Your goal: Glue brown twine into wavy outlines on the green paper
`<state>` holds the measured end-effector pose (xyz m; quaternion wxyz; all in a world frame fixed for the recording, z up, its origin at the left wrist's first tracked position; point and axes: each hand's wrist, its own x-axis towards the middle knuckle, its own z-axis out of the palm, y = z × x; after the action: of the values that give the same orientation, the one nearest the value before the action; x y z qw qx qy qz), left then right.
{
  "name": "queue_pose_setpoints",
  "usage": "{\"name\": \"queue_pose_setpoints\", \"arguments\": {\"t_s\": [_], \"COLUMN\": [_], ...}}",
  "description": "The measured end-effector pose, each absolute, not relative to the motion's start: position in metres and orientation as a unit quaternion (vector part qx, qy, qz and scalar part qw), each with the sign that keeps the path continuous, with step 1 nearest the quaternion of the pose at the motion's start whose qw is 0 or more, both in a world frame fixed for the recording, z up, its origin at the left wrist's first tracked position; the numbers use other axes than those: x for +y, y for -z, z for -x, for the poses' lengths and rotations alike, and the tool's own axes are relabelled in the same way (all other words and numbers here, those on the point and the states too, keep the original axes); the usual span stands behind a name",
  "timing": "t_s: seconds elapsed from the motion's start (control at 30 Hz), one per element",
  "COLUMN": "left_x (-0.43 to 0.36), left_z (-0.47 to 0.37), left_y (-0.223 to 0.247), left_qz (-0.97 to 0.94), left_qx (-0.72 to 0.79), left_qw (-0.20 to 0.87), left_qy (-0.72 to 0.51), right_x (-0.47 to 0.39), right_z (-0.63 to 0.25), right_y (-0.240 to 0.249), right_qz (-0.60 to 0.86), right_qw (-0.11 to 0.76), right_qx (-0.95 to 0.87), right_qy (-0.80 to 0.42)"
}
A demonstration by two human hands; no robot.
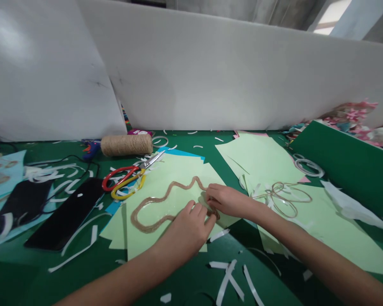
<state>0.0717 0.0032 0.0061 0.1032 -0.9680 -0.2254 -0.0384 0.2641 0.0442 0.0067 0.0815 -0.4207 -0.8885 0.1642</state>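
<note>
Brown twine (150, 228) lies in a wavy closed outline on a light green sheet of paper (137, 250), with a shiny trace along its inner edge. My left hand (191, 223) rests over the lower right part of the outline, its fingers bent and pressed on the twine. Close beside it, my right hand (221, 199) has its fingers curled down in a pinch at the right end of the same outline. The fingertips of both hands partly cover the twine there.
Scissors (127, 180) with red and yellow handles lie left of the outline, below a twine spool (127, 145). A black phone (68, 214) is further left. Loose twine (289, 197) lies on green paper at right, near a green box (344, 157). Paper strips (226, 280) litter the table.
</note>
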Motion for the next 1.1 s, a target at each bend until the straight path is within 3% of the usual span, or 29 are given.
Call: {"name": "queue_pose_setpoints", "arguments": {"t_s": [0.33,1.1], "left_x": [0.0057,0.0063], "left_z": [-0.0768,-0.0745], "left_y": [-0.0058,0.0023], "left_qz": [0.963,0.961], "left_qx": [-0.251,-0.253], "left_qw": [0.084,0.092], "left_qy": [0.057,0.061], "right_x": [0.045,0.0493], "right_z": [-0.2616,-0.2707], "right_y": [-0.0112,-0.0108], "right_qz": [0.426,0.485], "right_qw": [0.054,0.094], "right_qx": [-0.888,-0.826], "right_qy": [-0.166,-0.271]}}
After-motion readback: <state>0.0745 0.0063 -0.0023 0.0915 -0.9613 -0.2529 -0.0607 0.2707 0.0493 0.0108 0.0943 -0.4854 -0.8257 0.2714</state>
